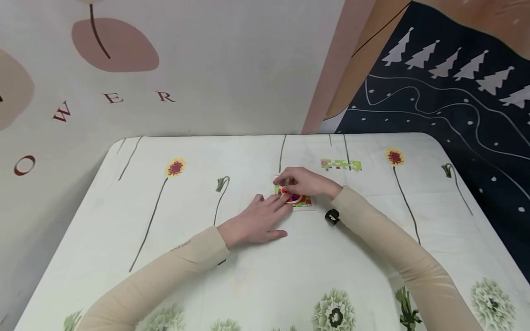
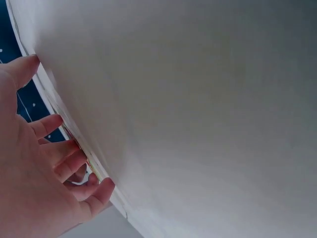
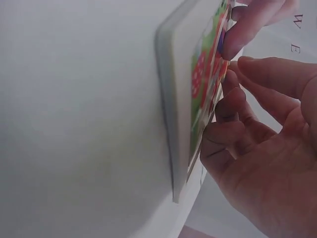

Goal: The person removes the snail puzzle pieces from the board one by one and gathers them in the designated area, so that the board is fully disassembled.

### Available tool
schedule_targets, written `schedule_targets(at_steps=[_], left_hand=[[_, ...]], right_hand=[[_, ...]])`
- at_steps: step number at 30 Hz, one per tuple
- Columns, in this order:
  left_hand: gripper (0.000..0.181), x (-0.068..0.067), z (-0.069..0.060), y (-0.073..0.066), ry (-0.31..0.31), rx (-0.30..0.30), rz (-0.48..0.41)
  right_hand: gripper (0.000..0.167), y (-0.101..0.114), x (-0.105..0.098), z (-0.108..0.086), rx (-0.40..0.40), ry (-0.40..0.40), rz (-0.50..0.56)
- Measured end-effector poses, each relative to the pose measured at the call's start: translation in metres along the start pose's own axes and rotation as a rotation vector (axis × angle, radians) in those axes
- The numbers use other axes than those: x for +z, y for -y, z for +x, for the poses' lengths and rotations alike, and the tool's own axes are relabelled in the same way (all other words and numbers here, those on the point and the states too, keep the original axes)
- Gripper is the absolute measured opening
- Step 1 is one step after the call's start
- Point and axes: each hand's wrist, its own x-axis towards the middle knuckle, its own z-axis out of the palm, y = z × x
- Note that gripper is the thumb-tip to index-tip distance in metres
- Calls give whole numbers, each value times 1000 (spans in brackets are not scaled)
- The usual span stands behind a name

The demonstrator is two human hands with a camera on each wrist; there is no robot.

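Note:
A small jigsaw puzzle board [image 1: 305,208] with a pale border and a bright red and green picture lies near the middle of the table. My left hand [image 1: 262,218] rests palm down, its extended fingertips on the picture's near left part. Over the board's upper part, my right hand [image 1: 304,181] bends its fingers and seems to pinch a small red puzzle piece [image 1: 284,190], mostly hidden by the fingers. In the right wrist view, the board's thick edge [image 3: 171,109] shows beside the curled right hand [image 3: 267,144]. The left wrist view shows the left hand [image 2: 44,163] spread along the tabletop.
Green puzzle pieces [image 1: 341,164] lie in a row behind and right of the board. A white flower-print cloth [image 1: 248,285] covers the table. Behind it hang a pale printed sheet [image 1: 232,69] and a dark cloth with white trees [image 1: 414,92].

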Motion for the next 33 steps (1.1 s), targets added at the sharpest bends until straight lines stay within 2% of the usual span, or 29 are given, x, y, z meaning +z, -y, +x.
schedule_targets(at_steps=[11, 19, 27, 33], left_hand=[[62, 1, 1, -1, -10, 2, 8], [62, 1, 2, -1, 19, -19, -6], [63, 1, 2, 0, 24, -23, -10], [64, 2, 2, 0, 27, -24, -22]], right_hand=[[20, 1, 2, 5, 26, 24, 64], [23, -5, 2, 5, 32, 22, 131], [24, -6, 1, 5, 35, 6, 203], [23, -11, -1, 4, 32, -39, 226]])
